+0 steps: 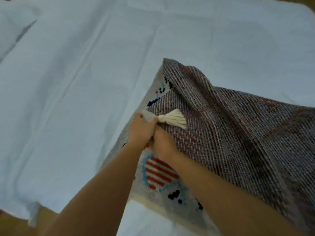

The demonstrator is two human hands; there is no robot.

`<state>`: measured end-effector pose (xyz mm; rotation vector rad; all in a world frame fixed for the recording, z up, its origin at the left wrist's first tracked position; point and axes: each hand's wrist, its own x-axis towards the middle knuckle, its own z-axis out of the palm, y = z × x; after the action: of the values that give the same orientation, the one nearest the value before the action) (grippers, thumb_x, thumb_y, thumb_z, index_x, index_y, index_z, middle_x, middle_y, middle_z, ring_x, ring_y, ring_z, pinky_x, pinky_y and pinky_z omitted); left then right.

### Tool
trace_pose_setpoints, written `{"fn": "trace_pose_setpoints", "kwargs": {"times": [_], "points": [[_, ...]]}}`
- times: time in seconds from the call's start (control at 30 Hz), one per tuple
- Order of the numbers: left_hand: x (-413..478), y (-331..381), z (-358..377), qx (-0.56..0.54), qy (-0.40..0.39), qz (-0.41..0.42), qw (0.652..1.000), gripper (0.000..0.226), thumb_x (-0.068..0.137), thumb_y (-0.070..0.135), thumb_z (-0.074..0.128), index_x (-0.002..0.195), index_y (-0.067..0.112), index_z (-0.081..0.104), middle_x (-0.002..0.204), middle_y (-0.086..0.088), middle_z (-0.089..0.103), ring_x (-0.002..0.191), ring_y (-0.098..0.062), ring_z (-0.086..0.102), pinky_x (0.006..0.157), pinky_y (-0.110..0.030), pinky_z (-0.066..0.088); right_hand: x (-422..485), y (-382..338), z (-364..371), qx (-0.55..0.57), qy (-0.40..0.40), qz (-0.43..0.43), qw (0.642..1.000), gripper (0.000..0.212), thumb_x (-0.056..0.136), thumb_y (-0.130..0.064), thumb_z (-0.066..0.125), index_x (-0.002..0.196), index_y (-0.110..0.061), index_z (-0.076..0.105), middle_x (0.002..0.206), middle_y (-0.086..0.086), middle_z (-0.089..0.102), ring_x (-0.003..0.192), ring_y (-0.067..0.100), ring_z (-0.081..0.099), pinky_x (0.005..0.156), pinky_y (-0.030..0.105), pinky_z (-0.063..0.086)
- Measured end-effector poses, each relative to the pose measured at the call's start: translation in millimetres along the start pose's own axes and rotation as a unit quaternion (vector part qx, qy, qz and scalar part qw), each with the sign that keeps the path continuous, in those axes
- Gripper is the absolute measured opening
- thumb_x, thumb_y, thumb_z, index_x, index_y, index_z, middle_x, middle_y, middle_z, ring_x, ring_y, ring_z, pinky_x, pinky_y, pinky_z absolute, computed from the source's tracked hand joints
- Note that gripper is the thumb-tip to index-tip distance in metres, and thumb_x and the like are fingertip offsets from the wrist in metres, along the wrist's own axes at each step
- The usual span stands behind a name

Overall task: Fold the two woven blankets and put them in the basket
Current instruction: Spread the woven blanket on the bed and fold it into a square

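Note:
One woven blanket (238, 133) lies on the bed at the right, doubled over so its grey-brown underside faces up. Below the fold its pale patterned face shows a red-and-white striped shape (158, 174) and dark blocks. A cream tassel (173, 119) hangs from a corner near the middle. My left hand (141, 128) pinches that corner at the blanket's left edge. My right hand (162, 145) lies right beside it and grips the folded layer; its fingers are mostly hidden. No second blanket or basket is in view.
A pale blue sheet (76, 99) covers the bed, wrinkled, reaching far left and back. A pillow (12, 26) sits at the top left. Wooden floor (15, 225) shows past the bed's near edge at the bottom left.

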<state>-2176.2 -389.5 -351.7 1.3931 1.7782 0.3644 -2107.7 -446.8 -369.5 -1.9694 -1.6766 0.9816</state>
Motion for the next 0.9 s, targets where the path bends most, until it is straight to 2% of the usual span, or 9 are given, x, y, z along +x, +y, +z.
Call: {"fn": "trace_pose_setpoints", "kwargs": {"times": [0.07, 0.17, 0.27, 0.37, 0.47, 0.53, 0.63, 0.8, 0.9], "points": [[1.9, -23.7, -24.3, 0.02, 0.016, -0.006, 1.0, 0.048, 0.087, 0.038, 0.056, 0.126, 0.011, 0.046, 0.124, -0.011, 0.056, 0.09, -0.016, 0.049, 0.066, -0.023, 0.034, -12.6, -16.8, 18.9, -0.011, -0.001, -0.04, 0.999, 0.031, 0.092, -0.01, 0.045, 0.121, -0.011, 0.055, 0.115, 0.014, 0.059, 0.1, 0.033, 0.059, 0.083, 0.044, 0.049], [4.0, -61.6, -56.9, 0.048, -0.003, -0.005, 0.999, 0.04, 0.09, 0.029, 0.052, 0.125, 0.011, 0.046, 0.122, -0.013, 0.057, 0.101, -0.023, 0.053, 0.074, -0.026, 0.036, -25.7, -37.7, 51.5, -0.053, -0.024, -0.068, 0.996, 0.033, 0.092, -0.006, 0.043, 0.121, -0.011, 0.056, 0.117, 0.013, 0.058, 0.101, 0.033, 0.057, 0.08, 0.04, 0.048], [-2.4, -97.4, -84.5, 0.082, -0.029, 0.024, 0.996, 0.047, 0.09, 0.029, 0.05, 0.134, 0.014, 0.039, 0.12, -0.013, 0.059, 0.105, -0.027, 0.056, 0.077, -0.028, 0.04, -32.4, -58.8, 85.2, -0.098, -0.054, -0.084, 0.99, 0.034, 0.09, -0.004, 0.044, 0.121, -0.013, 0.055, 0.12, 0.01, 0.057, 0.101, 0.031, 0.057, 0.076, 0.036, 0.046], [-9.9, -131.1, -110.4, 0.153, -0.097, 0.073, 0.981, 0.061, 0.085, 0.04, 0.057, 0.139, 0.021, 0.034, 0.12, -0.012, 0.053, 0.11, -0.031, 0.054, 0.085, -0.036, 0.042, -43.8, -74.4, 123.3, -0.146, -0.105, -0.115, 0.977, 0.037, 0.089, -0.012, 0.048, 0.125, -0.016, 0.052, 0.131, 0.009, 0.051, 0.108, 0.027, 0.056, 0.085, 0.037, 0.049], [-15.9, -161.5, -127.9, 0.26, -0.19, 0.104, 0.941, 0.029, 0.085, 0.038, 0.053, 0.103, 0.016, 0.059, 0.094, -0.007, 0.051, 0.093, -0.029, 0.059, 0.07, -0.029, 0.043, -64.0, -76.8, 155.9, -0.183, -0.15, -0.105, 0.966, 0.035, 0.091, -0.013, 0.045, 0.126, -0.013, 0.05, 0.134, 0.012, 0.046, 0.112, 0.027, 0.054, 0.088, 0.036, 0.046], [-20.4, -180.0, -133.9, 0.266, -0.221, 0.105, 0.933, 0.02, 0.087, 0.028, 0.048, 0.076, 0.012, 0.053, 0.072, -0.002, 0.047, 0.077, -0.025, 0.056, 0.056, -0.026, 0.036, -75.3, -73.3, 167.2, -0.179, -0.155, -0.087, 0.968, 0.036, 0.091, -0.01, 0.043, 0.126, -0.012, 0.049, 0.129, 0.011, 0.048, 0.11, 0.027, 0.053, 0.086, 0.036, 0.046], [-26.0, -200.3, -131.8, 0.24, -0.216, 0.094, 0.942, 0.025, 0.092, 0.028, 0.044, 0.08, 0.008, 0.053, 0.079, -0.007, 0.052, 0.078, -0.027, 0.056, 0.063, -0.029, 0.04, -83.1, -69.1, 172.6, -0.188, -0.146, -0.071, 0.969, 0.037, 0.091, -0.01, 0.043, 0.127, -0.013, 0.045, 0.124, 0.012, 0.048, 0.108, 0.028, 0.052, 0.086, 0.037, 0.048], [-24.2, -204.9, -118.6, 0.136, -0.15, -0.033, 0.979, 0.039, 0.095, 0.03, 0.036, 0.09, 0.001, 0.062, 0.073, -0.005, 0.053, 0.071, -0.021, 0.049, 0.063, -0.027, 0.037, -91.9, -67.3, 170.9, -0.187, -0.146, -0.053, 0.97, 0.04, 0.093, -0.018, 0.044, 0.133, -0.018, 0.04, 0.123, 0.011, 0.046, 0.107, 0.028, 0.048, 0.083, 0.038, 0.045], [-27.4, -205.0, -112.2, 0.09, -0.121, -0.119, 0.981, 0.046, 0.088, 0.042, 0.05, 0.06, 0.006, 0.055, 0.057, -0.001, 0.049, 0.062, -0.019, 0.051, 0.053, -0.027, 0.034, -97.2, -66.1, 169.4, -0.179, -0.148, -0.043, 0.972, 0.041, 0.094, -0.021, 0.041, 0.135, -0.018, 0.04, 0.126, 0.011, 0.045, 0.112, 0.028, 0.046, 0.086, 0.039, 0.045]]}}
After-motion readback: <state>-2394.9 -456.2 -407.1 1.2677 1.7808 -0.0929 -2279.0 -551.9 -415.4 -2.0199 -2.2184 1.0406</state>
